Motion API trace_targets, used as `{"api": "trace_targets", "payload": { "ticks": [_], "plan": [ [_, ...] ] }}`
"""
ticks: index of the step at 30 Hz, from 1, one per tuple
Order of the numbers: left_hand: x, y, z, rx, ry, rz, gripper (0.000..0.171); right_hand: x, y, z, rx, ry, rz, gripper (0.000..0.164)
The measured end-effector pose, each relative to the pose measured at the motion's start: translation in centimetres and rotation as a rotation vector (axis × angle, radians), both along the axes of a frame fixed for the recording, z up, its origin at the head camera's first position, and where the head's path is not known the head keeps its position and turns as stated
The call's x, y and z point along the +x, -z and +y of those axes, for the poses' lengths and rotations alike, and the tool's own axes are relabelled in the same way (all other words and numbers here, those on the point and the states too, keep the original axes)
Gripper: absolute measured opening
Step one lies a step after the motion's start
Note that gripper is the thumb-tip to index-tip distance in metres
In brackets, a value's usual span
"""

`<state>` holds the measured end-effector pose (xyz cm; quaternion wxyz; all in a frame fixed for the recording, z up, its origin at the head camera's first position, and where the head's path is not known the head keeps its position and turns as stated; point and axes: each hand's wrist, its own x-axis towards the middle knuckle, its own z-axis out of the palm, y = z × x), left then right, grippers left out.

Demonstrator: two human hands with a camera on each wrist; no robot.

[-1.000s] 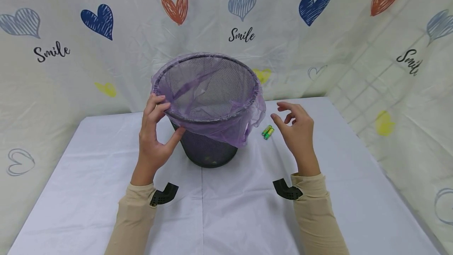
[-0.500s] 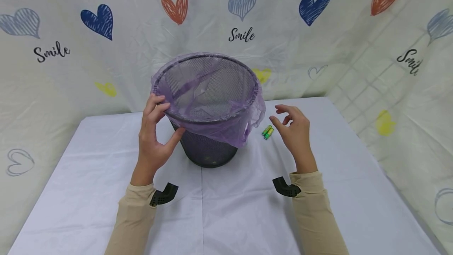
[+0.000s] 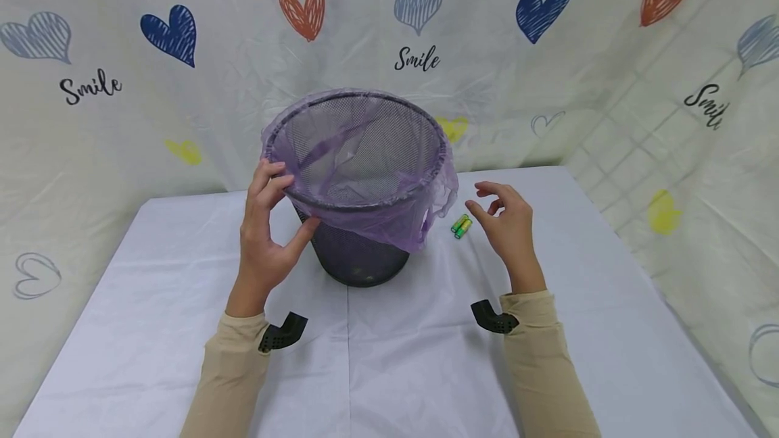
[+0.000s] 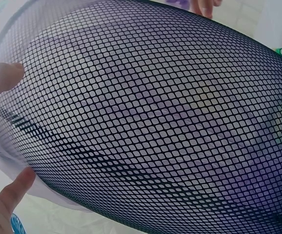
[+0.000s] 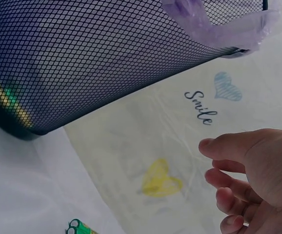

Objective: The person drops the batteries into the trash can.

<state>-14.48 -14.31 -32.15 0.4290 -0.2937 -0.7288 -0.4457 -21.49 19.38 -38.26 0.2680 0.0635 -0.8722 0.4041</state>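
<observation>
A black mesh wastebasket point(image 3: 359, 255) stands on the table, lined with a thin purple bin bag point(image 3: 371, 225) folded over its rim. My left hand point(image 3: 264, 238) holds the basket's left side at the rim, fingers at the edge and thumb lower on the front. In the left wrist view, the thumb and fingers spread against the mesh. Apart from the basket, my right hand point(image 3: 508, 228) hovers with loosely bent fingers and nothing in them. Two green-and-yellow batteries point(image 3: 461, 226) lie side by side between that hand and the basket. Something green and gold point(image 5: 7, 100) shows through the mesh near the bottom.
A white cloth point(image 3: 402, 370) covers the table. Behind it hangs a pale curtain point(image 3: 359, 39) printed with hearts and the word Smile. Loose purple bag folds point(image 3: 444, 188) droop on the basket's right side.
My right hand has shifted slightly left toward the batteries, then stayed nearly still. The left hand, basket and batteries have kept their places.
</observation>
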Motion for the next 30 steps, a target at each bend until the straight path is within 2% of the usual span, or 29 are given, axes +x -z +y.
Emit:
{"api": "trace_targets", "payload": {
  "ticks": [10, 22, 30],
  "plan": [
    [0.0, -0.1, 0.1, -0.004, -0.01, -0.002, 0.05, -0.5, 1.0, 0.2, 0.022, 0.005, -0.095, 0.034],
    [0.1, 0.0, -0.1, -0.022, -0.039, -0.031, 0.051, -0.9, 2.1, 0.6, 0.049, -0.001, -0.137, 0.034],
    [0.3, -0.2, 0.1, -0.008, -0.014, -0.018, 0.05, -1.3, 3.2, 1.1, 0.074, -0.005, -0.162, 0.035]
  ]
}}
